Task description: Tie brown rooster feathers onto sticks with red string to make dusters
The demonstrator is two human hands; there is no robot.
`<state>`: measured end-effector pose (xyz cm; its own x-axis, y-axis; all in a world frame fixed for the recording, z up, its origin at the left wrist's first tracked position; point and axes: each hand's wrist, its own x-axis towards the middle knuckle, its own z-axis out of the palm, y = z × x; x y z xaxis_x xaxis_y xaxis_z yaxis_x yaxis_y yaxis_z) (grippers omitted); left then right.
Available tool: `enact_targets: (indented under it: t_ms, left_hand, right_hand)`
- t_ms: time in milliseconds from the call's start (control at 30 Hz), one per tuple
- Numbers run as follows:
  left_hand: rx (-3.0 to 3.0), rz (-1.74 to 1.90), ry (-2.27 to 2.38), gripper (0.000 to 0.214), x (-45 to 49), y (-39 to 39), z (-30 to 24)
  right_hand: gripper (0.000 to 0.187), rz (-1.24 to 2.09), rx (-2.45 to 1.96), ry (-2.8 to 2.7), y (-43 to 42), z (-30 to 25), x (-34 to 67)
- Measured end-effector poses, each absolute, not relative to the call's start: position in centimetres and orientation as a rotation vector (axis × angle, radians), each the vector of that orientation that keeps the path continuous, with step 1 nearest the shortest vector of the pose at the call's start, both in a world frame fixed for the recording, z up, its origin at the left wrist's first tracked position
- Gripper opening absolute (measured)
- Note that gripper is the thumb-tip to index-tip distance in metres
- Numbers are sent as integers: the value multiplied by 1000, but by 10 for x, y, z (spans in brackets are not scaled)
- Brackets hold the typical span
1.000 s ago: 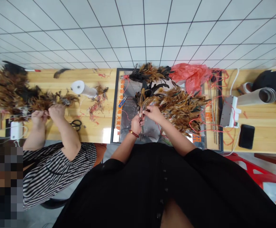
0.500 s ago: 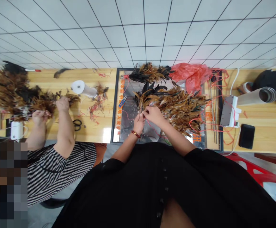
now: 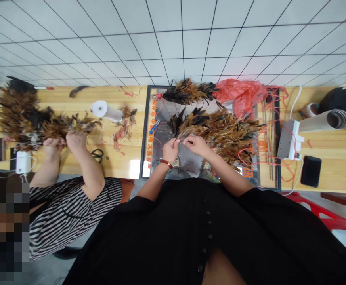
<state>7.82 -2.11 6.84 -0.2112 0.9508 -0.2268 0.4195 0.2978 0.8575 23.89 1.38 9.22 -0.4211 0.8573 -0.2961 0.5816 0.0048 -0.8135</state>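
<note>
A heap of brown and black feathers [image 3: 223, 132] lies on a dark-framed board [image 3: 145, 130] on the wooden bench. My left hand [image 3: 170, 149], with a red bead bracelet at the wrist, is closed in a pinch at the near left end of a feather bunch. My right hand [image 3: 197, 145] is closed beside it, pinching the same bunch of feathers by the quill ends. Red thread [image 3: 251, 152] trails across the heap. A second tied bunch of feathers [image 3: 187, 91] lies further back.
On my left a person in a striped top [image 3: 71, 209] handles another feather bundle [image 3: 27, 118]. A white spool [image 3: 106, 111], black scissors [image 3: 97, 154], a blue clipper [image 3: 154, 126], a red plastic bag [image 3: 241, 93], a power strip [image 3: 288, 138] and a phone [image 3: 310, 171] lie on the bench.
My two hands have drawn slightly apart along the feather bunch, the left moving a little left. The person beside me has shifted their hands along their own bundle.
</note>
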Motion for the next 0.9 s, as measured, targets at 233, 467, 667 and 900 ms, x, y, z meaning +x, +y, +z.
enact_targets:
  t_ms: [233,467,667,900]
  left_hand:
    - [1822,341,1830,33,74,-20,94]
    - [1920,168,1777,24,72,-15,120]
    - [1893,430,1552,14,56,-15,114]
    - [1764,514,1335,22,35,-16,113]
  right_hand:
    - [30,863,-1443,-2647,37,144,241]
    - [27,775,-1321,-2759,53,150,233]
    - [14,1224,-1363,-2399,70,112,236]
    - [8,1674,-1291,-1955,71,76,252]
